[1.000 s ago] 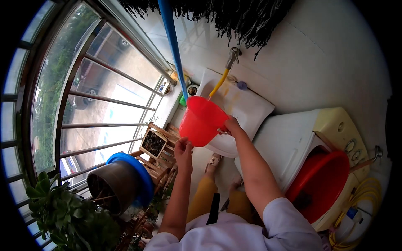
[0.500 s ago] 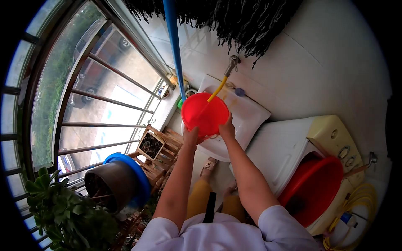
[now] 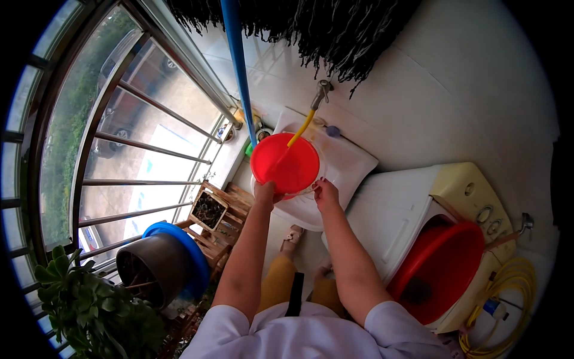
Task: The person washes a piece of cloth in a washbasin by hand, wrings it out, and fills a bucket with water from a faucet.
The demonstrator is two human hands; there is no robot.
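Note:
A red bucket [image 3: 286, 160] is held over the white sink [image 3: 353, 157], its open top facing me. My left hand [image 3: 265, 192] grips the near left part of its rim. Close to the bucket's right side, my right hand [image 3: 326, 194] has its fingers pinched on a thin pale strip that looks like the bucket's handle. A yellow hose [image 3: 303, 127] runs from the metal tap [image 3: 323, 90] down to the bucket's mouth. Whether water flows from it is hard to make out.
A blue pole [image 3: 237, 66] stands beyond the bucket, beside a barred window. A black mop head [image 3: 299, 36] hangs above. To the right is a white washing machine [image 3: 376, 209] with a red basin [image 3: 442, 275] in it. Potted plants [image 3: 95, 299] and a wooden stand stand left.
My right hand has come off the bucket's right side and moved down to the thin strip. My left hand still holds the rim. The whole view has shifted slightly.

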